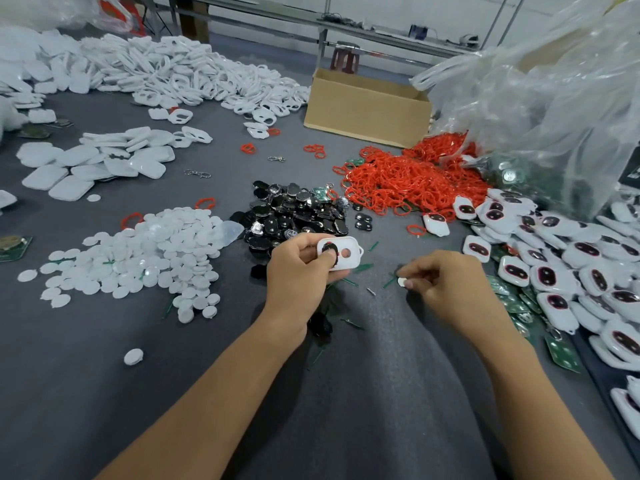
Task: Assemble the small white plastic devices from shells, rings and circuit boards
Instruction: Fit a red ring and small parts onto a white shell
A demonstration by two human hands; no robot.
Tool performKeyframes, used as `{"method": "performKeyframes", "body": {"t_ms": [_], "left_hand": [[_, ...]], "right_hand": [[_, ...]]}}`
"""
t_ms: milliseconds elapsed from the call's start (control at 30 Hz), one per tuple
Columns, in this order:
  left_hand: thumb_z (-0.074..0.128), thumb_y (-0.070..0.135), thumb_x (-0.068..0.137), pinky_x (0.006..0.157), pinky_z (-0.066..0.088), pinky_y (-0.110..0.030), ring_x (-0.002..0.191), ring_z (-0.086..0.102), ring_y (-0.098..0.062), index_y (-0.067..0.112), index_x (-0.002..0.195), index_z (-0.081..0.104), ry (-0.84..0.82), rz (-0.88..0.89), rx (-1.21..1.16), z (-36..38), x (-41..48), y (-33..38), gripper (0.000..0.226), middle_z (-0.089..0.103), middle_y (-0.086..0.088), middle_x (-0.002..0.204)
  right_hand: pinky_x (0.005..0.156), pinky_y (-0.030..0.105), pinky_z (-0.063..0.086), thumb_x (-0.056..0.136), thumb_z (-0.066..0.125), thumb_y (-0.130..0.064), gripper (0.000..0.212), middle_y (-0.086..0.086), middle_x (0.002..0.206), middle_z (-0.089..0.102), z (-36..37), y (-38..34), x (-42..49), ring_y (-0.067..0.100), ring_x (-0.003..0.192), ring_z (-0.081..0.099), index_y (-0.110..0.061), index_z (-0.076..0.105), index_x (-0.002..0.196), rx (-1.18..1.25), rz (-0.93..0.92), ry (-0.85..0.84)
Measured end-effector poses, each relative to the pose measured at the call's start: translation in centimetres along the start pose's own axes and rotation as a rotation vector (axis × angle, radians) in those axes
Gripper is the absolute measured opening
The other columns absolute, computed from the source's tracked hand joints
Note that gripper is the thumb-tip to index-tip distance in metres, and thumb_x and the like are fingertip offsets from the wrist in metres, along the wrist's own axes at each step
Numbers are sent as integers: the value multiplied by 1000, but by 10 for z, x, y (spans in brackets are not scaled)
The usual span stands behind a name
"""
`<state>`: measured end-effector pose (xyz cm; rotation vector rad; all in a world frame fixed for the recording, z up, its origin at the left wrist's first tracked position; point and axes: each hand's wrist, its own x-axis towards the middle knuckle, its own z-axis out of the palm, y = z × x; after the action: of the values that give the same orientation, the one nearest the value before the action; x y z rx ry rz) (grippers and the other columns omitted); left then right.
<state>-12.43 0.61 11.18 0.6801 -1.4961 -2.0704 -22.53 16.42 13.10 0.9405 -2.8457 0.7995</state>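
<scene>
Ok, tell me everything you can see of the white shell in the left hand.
The white shell is glossy plastic, rounded-cornered, with two round openings and a small loop at its right end. The left hand grips it face up above the grey table, thumb on a black insert in the left opening; the right opening looks unfilled.

Table cover (346,393) grey. Shell piles (180,71) white. Ring heap (408,181) red. Button pads (294,209) black. Discs (156,254) white. Circuit boards (562,353) green. Box (363,109) tan. Held shell (351,245) white, one hole red-rimmed. Pinched disc (401,282) white.
</scene>
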Motion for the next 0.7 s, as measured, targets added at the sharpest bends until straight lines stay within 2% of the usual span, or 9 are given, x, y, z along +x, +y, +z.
{"method": "performKeyframes", "body": {"t_ms": [67, 167, 300, 433, 500, 600, 700], "left_hand": [[57, -9, 90, 66, 58, -22, 82, 73, -16, 15, 84, 68, -3, 1, -1, -1, 0, 0, 27, 73, -6, 89], [57, -9, 90, 67, 58, -23, 85, 73, -18, 14, 85, 67, -8, -1, 8, -1, 0, 0, 26, 73, -8, 92], [58, -7, 90, 67, 59, -23, 86, 73, -19, 13, 89, 69, -50, 9, 54, 0, -2, -1, 23, 74, -10, 93], [58, -5, 91, 67, 60, -25, 82, 74, -17, 9, 96, 69, -85, 49, 148, 2, -4, -3, 19, 75, -9, 90], [58, -5, 91, 68, 60, -25, 81, 74, -16, 6, 100, 69, -111, 57, 169, 3, -5, -4, 18, 75, -9, 89], [57, -6, 91, 69, 60, -26, 83, 74, -20, 3, 101, 67, -159, 60, 154, 4, -7, -4, 17, 75, -13, 90], [56, -6, 92, 70, 61, -27, 83, 74, -22, 6, 96, 66, -183, 77, 154, 5, -8, -3, 17, 74, -12, 90]], "right_hand": [[59, 2, 38, 73, 77, 1, 13, -6, 61, 63, -1, 0, 0, -4, 54, 51, -12, 75, 74, 14, 15, -10], [57, 7, 40, 72, 79, -3, 18, -8, 58, 63, -6, -2, -1, 5, 53, 55, -17, 70, 65, 77, 34, 4], [59, 21, 46, 75, 77, 2, 17, 2, 60, 64, -7, -14, -5, 12, 55, 55, -14, 70, 70, 508, 58, 17], [54, 17, 48, 76, 74, 5, 17, 2, 59, 66, 0, -31, -7, 10, 52, 58, -12, 71, 73, 749, -6, 46], [58, 22, 47, 76, 74, 4, 17, 5, 63, 68, 5, -37, -7, 12, 57, 57, -12, 71, 73, 753, -19, 72], [65, 33, 44, 73, 77, 0, 16, 7, 74, 68, 11, -40, -7, 16, 63, 55, -15, 73, 72, 604, -57, 112], [63, 23, 42, 69, 79, 1, 15, 2, 78, 64, 14, -40, -8, 7, 61, 55, -13, 74, 72, 520, -74, 124]]}}
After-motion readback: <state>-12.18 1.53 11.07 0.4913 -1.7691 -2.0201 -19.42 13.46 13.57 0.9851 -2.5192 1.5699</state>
